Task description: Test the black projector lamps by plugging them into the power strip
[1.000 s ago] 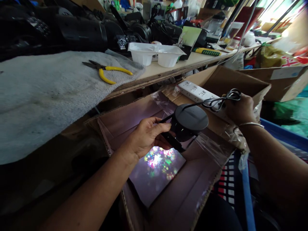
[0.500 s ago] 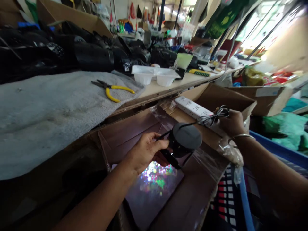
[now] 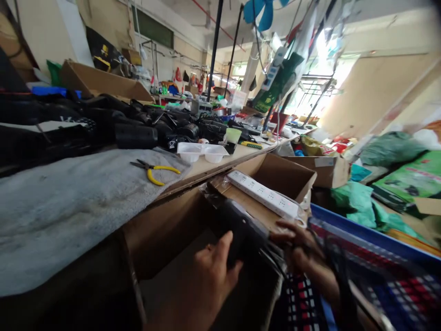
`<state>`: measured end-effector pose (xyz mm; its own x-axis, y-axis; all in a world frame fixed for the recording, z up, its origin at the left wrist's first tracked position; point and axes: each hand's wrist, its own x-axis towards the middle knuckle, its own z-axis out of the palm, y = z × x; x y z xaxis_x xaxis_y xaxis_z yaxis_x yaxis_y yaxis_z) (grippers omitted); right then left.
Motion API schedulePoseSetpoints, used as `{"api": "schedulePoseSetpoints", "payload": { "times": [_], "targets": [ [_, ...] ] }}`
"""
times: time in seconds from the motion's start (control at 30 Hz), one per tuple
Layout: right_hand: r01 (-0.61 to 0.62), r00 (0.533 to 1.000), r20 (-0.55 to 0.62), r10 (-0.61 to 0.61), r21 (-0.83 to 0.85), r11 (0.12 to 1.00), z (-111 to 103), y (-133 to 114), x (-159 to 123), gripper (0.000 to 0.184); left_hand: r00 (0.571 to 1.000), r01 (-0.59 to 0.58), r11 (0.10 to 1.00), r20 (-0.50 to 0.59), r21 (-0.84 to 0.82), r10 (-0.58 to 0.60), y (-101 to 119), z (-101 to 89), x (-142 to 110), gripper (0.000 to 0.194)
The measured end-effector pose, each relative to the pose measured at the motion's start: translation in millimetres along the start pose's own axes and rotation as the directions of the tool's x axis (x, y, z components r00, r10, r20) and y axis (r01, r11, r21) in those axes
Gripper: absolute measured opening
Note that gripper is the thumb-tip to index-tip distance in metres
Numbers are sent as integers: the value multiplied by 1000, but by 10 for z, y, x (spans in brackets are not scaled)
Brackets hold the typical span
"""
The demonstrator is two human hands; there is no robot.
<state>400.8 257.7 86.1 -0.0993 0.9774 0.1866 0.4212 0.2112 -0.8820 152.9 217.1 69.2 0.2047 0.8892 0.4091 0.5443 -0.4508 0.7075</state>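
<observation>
Over an open cardboard box, my left hand (image 3: 213, 271) grips a black projector light (image 3: 243, 225), a dark device with a rounded grey-black body, now tilted and smeared by motion. My right hand (image 3: 303, 248) is closed on its black cable (image 3: 339, 262), loops of which hang by the wrist, and its fingers reach the device's right end. The hand's finer grip is blurred. A long white power strip (image 3: 263, 193) lies on cardboard just beyond both hands. The inside of the cardboard box (image 3: 161, 234) is dark, with a pale sheet at its bottom.
Yellow-handled pliers (image 3: 155, 171) lie on a grey cloth (image 3: 76, 202) at left. A white plastic tray (image 3: 201, 151) stands on the table edge, with many black devices (image 3: 134, 131) behind. At right is a blue-rimmed basket (image 3: 372, 234) with checked fabric.
The coloured light spots in the box have gone. My right hand has moved from beside the power strip towards the projector light, bringing the cable. The view has tipped upward.
</observation>
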Motion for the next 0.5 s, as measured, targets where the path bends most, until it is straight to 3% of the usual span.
{"api": "schedulePoseSetpoints", "payload": {
  "times": [0.03,0.13,0.2,0.27,0.3,0.43,0.5],
  "targets": [
    [-53,995,85,45,101,993,120,65,-243,59,993,-116,988,0,99,116,53,87,-90,40],
    [-182,979,151,134,375,909,369,116,-815,77,921,-374,873,13,313,390,189,358,-355,37],
    [-263,965,160,209,517,815,410,43,-1076,81,807,-516,756,-67,403,586,271,463,-493,31],
    [-307,951,176,253,605,734,381,-38,-1281,83,697,-569,674,-158,472,699,353,478,-588,25],
    [-313,949,181,258,626,714,358,-61,-1369,82,682,-560,669,-187,488,707,394,459,-624,24],
    [-243,970,172,175,583,775,295,4,-1606,86,767,-479,751,-201,454,610,533,375,-738,40],
    [-205,975,192,113,572,794,294,73,-1656,91,765,-504,746,-176,434,620,586,386,-784,44]
  ]
}}
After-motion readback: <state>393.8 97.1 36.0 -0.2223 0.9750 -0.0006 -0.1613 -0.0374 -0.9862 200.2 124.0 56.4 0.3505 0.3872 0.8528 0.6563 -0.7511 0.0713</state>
